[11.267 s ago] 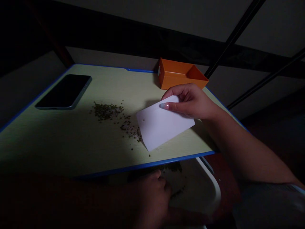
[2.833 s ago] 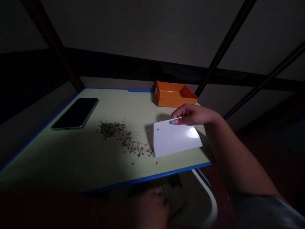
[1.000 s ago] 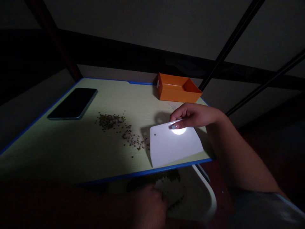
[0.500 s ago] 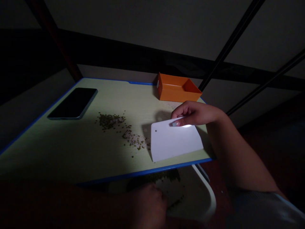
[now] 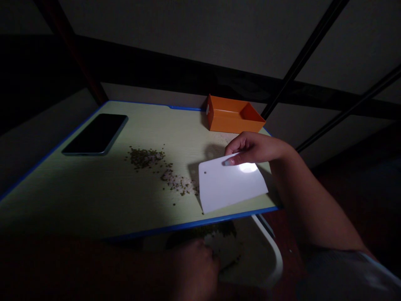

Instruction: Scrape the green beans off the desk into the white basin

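My right hand (image 5: pixel 249 149) pinches the upper edge of a white plastic scraper (image 5: pixel 230 184), thumb on its near face. The scraper is tilted over the right part of the pale tabletop (image 5: pixel 94 192). To its left lie small dark-green grains (image 5: pixel 144 158) mixed with whitish bits, in one heap with a looser trail running towards the scraper. Below the table's front edge, in shadow, my left hand (image 5: pixel 199 265) looks curled closed; whatever it holds is hidden. Beside it is a white-rimmed container (image 5: pixel 277 261) with dark-green matter inside.
At the back right of the table stands an orange open box (image 5: pixel 236 125). A dark-screened phone (image 5: pixel 97 134) lies at the left. Blue trim (image 5: pixel 191 224) edges the tabletop. Behind it rises a panelled wall (image 5: pixel 188 37) with dark strips.
The scraper's lower right corner has risen slightly and its tilt has changed a little. The glare spot on it is larger. My left hand has hardly moved.
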The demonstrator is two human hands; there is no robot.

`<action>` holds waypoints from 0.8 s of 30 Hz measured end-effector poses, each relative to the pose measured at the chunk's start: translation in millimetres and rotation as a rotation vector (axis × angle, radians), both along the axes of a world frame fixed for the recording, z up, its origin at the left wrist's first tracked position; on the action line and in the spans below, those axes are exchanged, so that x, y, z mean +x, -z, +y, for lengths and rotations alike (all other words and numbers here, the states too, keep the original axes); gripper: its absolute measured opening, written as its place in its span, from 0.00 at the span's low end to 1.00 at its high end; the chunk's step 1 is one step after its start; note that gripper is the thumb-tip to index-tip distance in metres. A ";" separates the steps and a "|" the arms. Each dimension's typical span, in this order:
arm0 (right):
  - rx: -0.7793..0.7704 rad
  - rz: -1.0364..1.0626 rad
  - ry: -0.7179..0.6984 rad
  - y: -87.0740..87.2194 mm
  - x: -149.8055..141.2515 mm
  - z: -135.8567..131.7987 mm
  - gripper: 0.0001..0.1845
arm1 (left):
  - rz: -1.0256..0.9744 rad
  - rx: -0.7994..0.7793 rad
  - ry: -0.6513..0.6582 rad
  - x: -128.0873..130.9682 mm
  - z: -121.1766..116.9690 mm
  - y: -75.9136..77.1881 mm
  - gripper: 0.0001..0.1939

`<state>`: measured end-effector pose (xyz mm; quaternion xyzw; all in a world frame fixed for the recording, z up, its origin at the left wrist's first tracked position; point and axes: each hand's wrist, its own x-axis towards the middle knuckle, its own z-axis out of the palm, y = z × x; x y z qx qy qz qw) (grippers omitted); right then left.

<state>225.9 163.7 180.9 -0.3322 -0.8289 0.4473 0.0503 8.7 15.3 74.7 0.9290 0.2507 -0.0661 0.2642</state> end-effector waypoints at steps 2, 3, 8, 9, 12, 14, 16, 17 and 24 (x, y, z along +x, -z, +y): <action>-0.011 0.003 0.001 1.8 -2.8 -1.0 0.16 | -0.038 -0.002 -0.018 -0.2 1.8 -1.3 0.15; -0.014 0.006 0.002 2.9 -4.1 -1.5 0.17 | -0.058 -0.004 -0.025 -0.2 3.0 -2.3 0.16; -0.011 0.022 -0.004 6.6 -5.0 -1.6 0.18 | -0.093 -0.021 -0.024 -1.9 5.1 -2.5 0.19; -0.005 0.024 -0.002 6.7 -4.3 -1.1 0.18 | -0.087 -0.026 -0.024 -2.0 4.0 -1.4 0.18; 0.007 0.023 0.004 6.2 -2.7 0.1 0.17 | -0.029 -0.047 -0.044 -0.3 0.1 -0.8 0.15; 0.005 0.017 0.006 5.9 -3.0 -0.1 0.18 | 0.074 -0.060 -0.034 3.0 -1.1 -5.4 0.14; 0.001 0.011 0.001 6.0 -4.3 -1.1 0.18 | 0.216 -0.070 0.023 7.7 -0.7 -13.6 0.14; 0.001 0.009 -0.004 6.3 -5.1 -1.7 0.18 | 0.283 -0.076 0.057 10.1 -0.1 -17.9 0.15; -0.022 0.044 -0.023 7.7 -5.9 -2.8 0.17 | 0.224 0.003 0.156 5.3 0.7 -13.1 0.12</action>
